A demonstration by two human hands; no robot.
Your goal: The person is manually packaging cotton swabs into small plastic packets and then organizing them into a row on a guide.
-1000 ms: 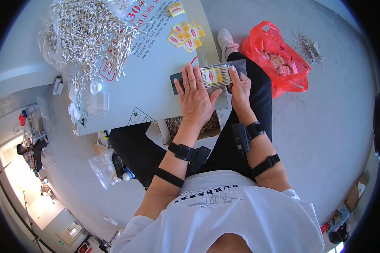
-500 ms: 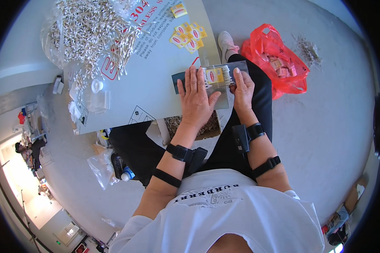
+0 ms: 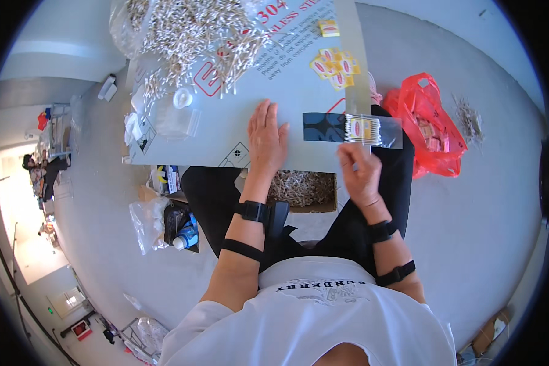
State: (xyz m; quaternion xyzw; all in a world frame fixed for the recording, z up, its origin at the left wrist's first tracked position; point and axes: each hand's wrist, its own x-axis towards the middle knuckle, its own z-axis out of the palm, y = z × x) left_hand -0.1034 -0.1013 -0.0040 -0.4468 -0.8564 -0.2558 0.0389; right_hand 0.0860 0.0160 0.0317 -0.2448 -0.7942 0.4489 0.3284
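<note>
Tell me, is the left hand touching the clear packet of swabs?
No, the left hand lies flat on the board, apart from the packet near the right hand.

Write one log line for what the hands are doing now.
left hand: flat on board | right hand: below swab packet | contact: unclear

One head view, looking straight down.
My fisheye sits close above the counter, which fills the upper frame; edges bend.
</note>
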